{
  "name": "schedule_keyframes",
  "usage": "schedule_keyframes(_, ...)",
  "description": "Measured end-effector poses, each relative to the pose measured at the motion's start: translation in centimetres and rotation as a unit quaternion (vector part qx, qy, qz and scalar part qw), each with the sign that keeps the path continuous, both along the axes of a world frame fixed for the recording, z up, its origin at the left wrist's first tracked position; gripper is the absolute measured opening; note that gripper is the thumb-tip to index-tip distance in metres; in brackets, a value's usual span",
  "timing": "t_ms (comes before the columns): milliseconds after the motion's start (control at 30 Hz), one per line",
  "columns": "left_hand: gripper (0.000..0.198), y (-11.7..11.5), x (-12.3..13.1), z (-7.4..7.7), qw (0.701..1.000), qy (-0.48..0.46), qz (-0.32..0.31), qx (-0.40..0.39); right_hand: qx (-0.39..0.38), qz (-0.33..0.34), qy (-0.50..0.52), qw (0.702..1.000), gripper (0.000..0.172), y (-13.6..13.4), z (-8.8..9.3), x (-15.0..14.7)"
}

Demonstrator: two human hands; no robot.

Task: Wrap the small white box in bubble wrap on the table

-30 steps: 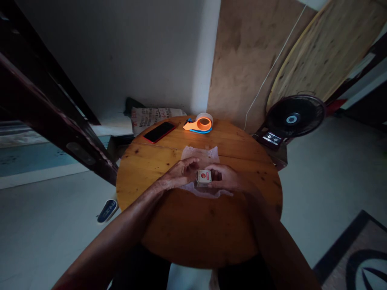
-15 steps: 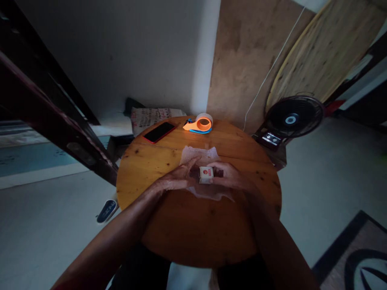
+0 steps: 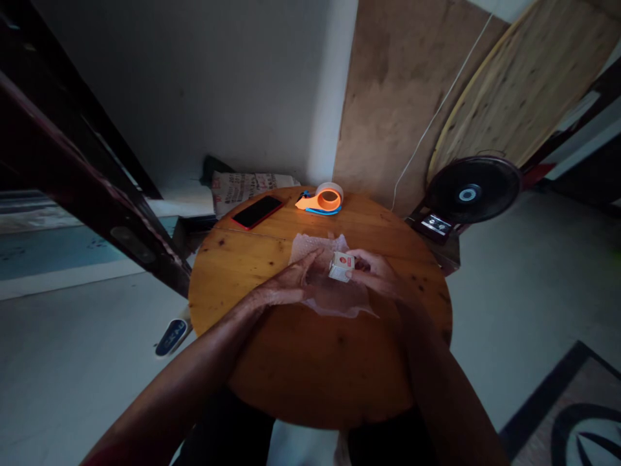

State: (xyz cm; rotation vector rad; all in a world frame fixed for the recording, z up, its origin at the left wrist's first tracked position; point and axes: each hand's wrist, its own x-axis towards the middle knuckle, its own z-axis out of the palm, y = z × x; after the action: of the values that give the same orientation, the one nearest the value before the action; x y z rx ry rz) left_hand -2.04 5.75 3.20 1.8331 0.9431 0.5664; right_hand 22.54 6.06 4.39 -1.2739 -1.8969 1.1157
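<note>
A small white box [image 3: 342, 266] with a red mark on its top is gripped by my right hand [image 3: 376, 273], fingers behind it and thumb at its near side. Under it a sheet of bubble wrap [image 3: 334, 303] lies on the round wooden table [image 3: 310, 362]. My left hand [image 3: 288, 281] rests at the left edge of the sheet, fingers stretched out and apart, holding nothing. A gap separates the left hand from the box.
An orange tape dispenser [image 3: 320, 199] and a phone [image 3: 257, 211] with a red edge lie at the table's far side. Beyond the right edge stands a dark fan [image 3: 468, 194]. A printed sack [image 3: 252, 186] sits behind the table, and a slipper [image 3: 171, 338] lies on the floor at left.
My right hand has moved the box a little up and to the right, away from my left hand, and tilted it. The left hand has hardly moved.
</note>
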Motion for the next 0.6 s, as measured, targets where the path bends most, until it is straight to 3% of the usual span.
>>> schedule_keyframes(167, 0.089, 0.1, -0.2, -0.1, 1.000, -0.004, -0.020, -0.003, 0.042, -0.058, 0.079, 0.994, 0.034, -0.2, 0.0, -0.5)
schedule_keyframes(300, 0.088, 0.2, -0.3, -0.3, 0.999, -0.006, -0.032, 0.010, 0.121, -0.226, 0.111, 0.960, 0.036, 0.7, -0.2, 0.5)
schedule_keyframes(433, 0.074, 0.4, -0.3, -0.7, 0.999, -0.004, -0.036, 0.036, 0.177, -0.339, 0.018, 0.924, 0.033, 2.0, -0.3, 2.5)
schedule_keyframes(600, 0.065, 0.4, -0.2, -0.9, 0.998, 0.000, -0.045, 0.047, 0.131, -0.347, -0.108, 0.922, 0.033, 2.9, -1.6, 4.0)
